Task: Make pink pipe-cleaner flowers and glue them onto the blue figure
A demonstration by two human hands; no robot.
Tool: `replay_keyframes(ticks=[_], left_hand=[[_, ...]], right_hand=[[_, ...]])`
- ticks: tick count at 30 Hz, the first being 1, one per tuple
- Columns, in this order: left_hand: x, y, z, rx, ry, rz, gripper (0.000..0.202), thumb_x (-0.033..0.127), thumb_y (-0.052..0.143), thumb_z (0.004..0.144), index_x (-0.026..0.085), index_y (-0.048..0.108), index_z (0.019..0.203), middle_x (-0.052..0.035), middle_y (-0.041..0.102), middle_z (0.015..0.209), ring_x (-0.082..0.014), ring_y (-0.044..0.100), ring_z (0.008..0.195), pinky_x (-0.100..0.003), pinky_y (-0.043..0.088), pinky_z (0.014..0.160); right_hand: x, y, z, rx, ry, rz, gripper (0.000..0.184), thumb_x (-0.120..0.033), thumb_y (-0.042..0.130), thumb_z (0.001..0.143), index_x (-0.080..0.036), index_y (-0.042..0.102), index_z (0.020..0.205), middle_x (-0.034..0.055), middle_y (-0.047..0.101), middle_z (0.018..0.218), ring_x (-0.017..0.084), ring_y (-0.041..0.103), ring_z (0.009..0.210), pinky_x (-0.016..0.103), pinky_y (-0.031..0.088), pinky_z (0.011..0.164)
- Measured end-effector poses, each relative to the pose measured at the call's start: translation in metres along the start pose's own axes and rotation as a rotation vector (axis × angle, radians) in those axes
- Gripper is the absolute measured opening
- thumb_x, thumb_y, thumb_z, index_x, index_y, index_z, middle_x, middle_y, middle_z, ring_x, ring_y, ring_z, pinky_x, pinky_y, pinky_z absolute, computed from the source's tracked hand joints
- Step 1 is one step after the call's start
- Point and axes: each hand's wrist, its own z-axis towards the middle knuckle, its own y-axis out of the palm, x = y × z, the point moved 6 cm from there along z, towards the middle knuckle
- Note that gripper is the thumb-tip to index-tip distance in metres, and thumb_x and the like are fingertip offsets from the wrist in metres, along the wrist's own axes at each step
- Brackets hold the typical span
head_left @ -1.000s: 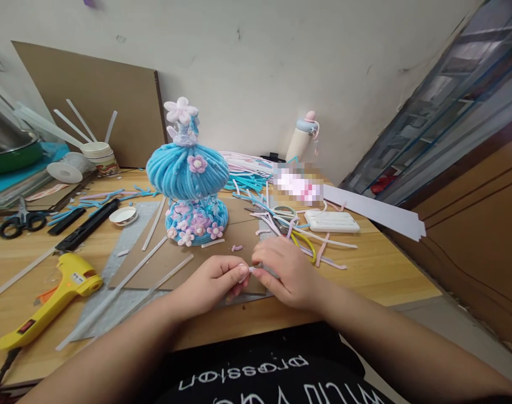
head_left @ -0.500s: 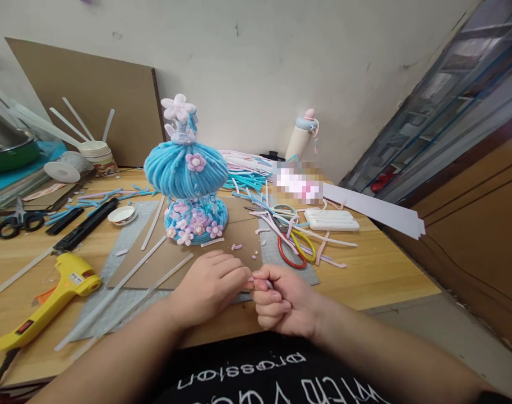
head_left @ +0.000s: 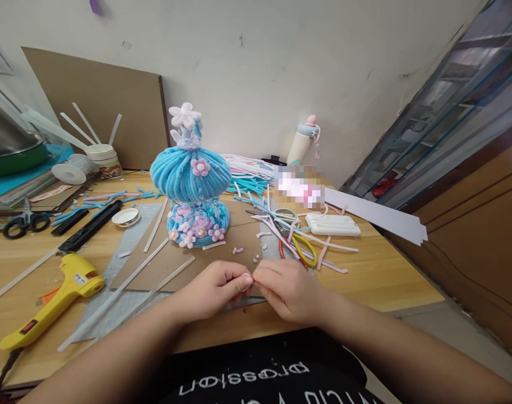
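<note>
My left hand [head_left: 220, 289] is closed in a pinch, thumb uppermost, above the front edge of the brown board. Its fingertips meet those of my right hand [head_left: 287, 289], which is closed with its back turned up. Between them is a short lilac pipe cleaner, almost wholly hidden by the fingers now. Beyond my hands stands a mushroom-shaped pipe cleaner figure with a blue pleated cap [head_left: 192, 175]. Its round blue base [head_left: 199, 227] carries lilac and pink flowers with pale centres. A white flower [head_left: 185, 115] tops it.
On the left lie a yellow hot glue gun [head_left: 56, 300], black-handled scissors [head_left: 26, 221] and a black cutter [head_left: 91, 224]. Clear glue sticks [head_left: 112, 294] cross the brown board [head_left: 155, 269]. Scissors with red and yellow handles [head_left: 304, 249] lie among loose pipe cleaners, near a white power strip [head_left: 333, 224].
My right hand has rolled over, from fingers showing to its back upward. My left hand has turned so its thumb shows. The lilac piece has gone from sight between the fingers.
</note>
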Motion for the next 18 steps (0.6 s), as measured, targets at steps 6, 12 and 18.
replay_keyframes(ticks=[6,12,18], left_hand=[[0.021,0.003,-0.008,0.095,0.381,0.676,0.03,0.027,0.037,0.094,0.016,0.057,0.075,-0.0021,0.057,0.069,-0.0136,0.049,0.066,-0.026,0.033,0.063],[0.018,0.004,-0.011,0.162,0.429,0.915,0.027,0.025,0.037,0.094,0.016,0.059,0.082,-0.0047,0.061,0.074,-0.0163,0.053,0.068,-0.029,0.035,0.065],[0.001,-0.023,-0.002,0.397,0.063,0.421,0.031,0.036,0.037,0.093,0.017,0.062,0.088,-0.0017,0.06,0.073,-0.015,0.054,0.068,-0.024,0.039,0.062]], right_hand=[[0.026,0.04,-0.014,-0.092,0.705,1.22,0.019,-0.029,0.051,0.078,-0.018,0.043,0.064,-0.0091,0.032,0.047,0.004,0.019,0.038,0.018,0.016,0.039],[0.03,0.052,-0.019,-0.324,0.775,1.445,0.03,-0.045,0.054,0.077,-0.017,0.048,0.072,-0.008,0.04,0.049,0.003,0.025,0.033,0.016,0.019,0.035],[0.086,-0.064,-0.015,0.333,0.661,0.016,0.034,-0.043,0.043,0.086,-0.017,0.054,0.067,0.0024,0.054,0.063,0.014,0.048,0.058,0.025,0.032,0.052]])
